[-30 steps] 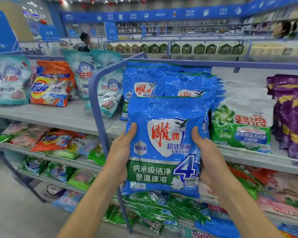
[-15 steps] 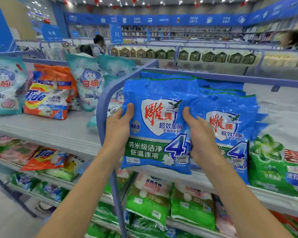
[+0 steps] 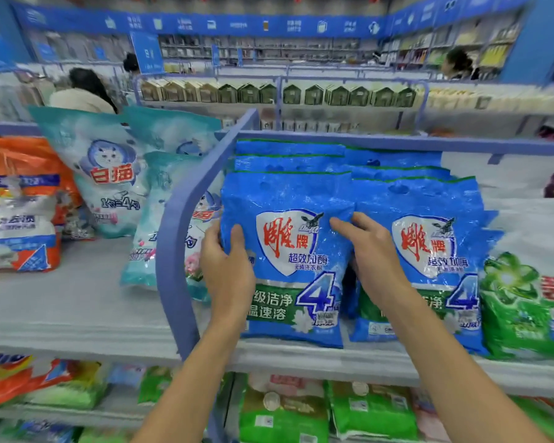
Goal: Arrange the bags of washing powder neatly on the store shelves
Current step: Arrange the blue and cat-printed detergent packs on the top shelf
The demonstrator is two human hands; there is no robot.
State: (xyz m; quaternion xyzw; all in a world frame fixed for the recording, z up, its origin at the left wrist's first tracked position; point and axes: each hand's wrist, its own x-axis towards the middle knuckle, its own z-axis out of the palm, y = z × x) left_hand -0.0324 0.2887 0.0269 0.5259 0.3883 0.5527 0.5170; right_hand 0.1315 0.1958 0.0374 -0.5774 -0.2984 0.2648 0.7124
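Observation:
A blue bag of washing powder (image 3: 288, 251) with a red-and-white shield label stands at the front of the top shelf (image 3: 301, 356), leaning on more blue bags behind it. My left hand (image 3: 226, 270) grips its left edge, thumb on the front. My right hand (image 3: 370, 251) holds its right edge, fingers wrapped behind between it and the neighbouring blue bag (image 3: 429, 257). That second row of blue bags stands just to the right.
A blue metal divider frame (image 3: 179, 244) rises left of the bag. Teal cat-brand bags (image 3: 109, 174) and orange bags (image 3: 20, 212) stand further left, a green bag (image 3: 525, 302) to the right. Lower shelves hold green and orange bags. People stand in the far aisles.
The bag has moved up and forward from in front of me onto the top shelf's left row; my view has come closer to the shelf.

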